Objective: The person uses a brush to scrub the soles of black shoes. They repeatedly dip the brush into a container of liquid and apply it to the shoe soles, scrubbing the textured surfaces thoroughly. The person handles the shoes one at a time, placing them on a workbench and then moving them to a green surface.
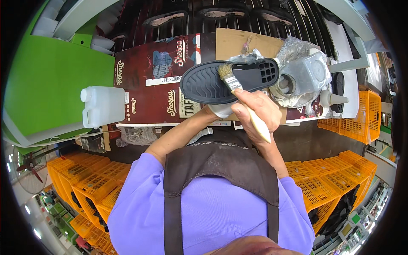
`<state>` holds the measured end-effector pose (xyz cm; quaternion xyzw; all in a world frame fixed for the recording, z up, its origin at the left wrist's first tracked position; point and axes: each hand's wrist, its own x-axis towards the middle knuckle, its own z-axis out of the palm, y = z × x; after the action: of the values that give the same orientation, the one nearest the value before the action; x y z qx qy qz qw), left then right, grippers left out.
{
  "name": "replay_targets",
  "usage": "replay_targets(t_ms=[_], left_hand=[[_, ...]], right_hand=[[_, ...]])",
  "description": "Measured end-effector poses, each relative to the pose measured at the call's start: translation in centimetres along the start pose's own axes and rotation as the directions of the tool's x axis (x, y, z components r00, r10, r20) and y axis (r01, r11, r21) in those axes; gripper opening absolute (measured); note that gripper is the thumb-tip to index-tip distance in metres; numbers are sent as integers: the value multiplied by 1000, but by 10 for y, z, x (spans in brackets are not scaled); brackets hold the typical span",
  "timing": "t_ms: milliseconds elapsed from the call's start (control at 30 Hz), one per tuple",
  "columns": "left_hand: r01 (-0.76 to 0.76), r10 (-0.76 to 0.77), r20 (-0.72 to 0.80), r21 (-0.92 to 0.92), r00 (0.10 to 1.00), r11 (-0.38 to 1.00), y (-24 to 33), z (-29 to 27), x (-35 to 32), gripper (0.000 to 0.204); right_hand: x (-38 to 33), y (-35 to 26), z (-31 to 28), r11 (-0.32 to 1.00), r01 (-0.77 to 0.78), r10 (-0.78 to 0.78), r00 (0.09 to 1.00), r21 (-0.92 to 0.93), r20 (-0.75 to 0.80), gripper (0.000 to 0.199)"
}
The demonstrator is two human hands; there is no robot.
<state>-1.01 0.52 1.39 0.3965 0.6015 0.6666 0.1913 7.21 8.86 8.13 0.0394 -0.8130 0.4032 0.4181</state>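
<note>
right hand (255,111) is wrapped tight round the pale handle of a brush (242,95), bristles touching the black shoe sole (225,80). left hand (219,109) sits under the sole, mostly hidden, so its grip can't be told. the sole hangs over a brown printed cardboard sheet (153,80); well left of the sole stands a white plastic jug (102,106), just right of it a plastic-wrapped clear container (304,76).
</note>
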Motion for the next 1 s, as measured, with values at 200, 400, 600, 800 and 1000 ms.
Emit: replay_targets(t_ms=[200, 400, 600, 800, 1000], left_hand=[[123, -128, 141, 43, 982, 992, -18, -2, -12, 36], [186, -189, 236, 35, 953, 982, -22, 0, -14, 33], [217, -211, 330, 21, 920, 976, -22, 0, -14, 30], [247, -219, 443, -4, 869, 969, -17, -6, -18, 27], [231, -156, 505, -90, 849, 969, -5, -16, -21, 26]], right_hand=[[0, -3, 14, 999, 36, -36, 999, 17, -10, 28], [4, -9, 19, 998, 46, -48, 998, 51, 33, 26], [9, -5, 15, 993, 50, -61, 993, 106, 100, 24], [18, 0, 1, 993, 25, -53, 969, 119, 241, 21], [29, 15, -9, 986, 56, -108, 927, 154, 359, 18]])
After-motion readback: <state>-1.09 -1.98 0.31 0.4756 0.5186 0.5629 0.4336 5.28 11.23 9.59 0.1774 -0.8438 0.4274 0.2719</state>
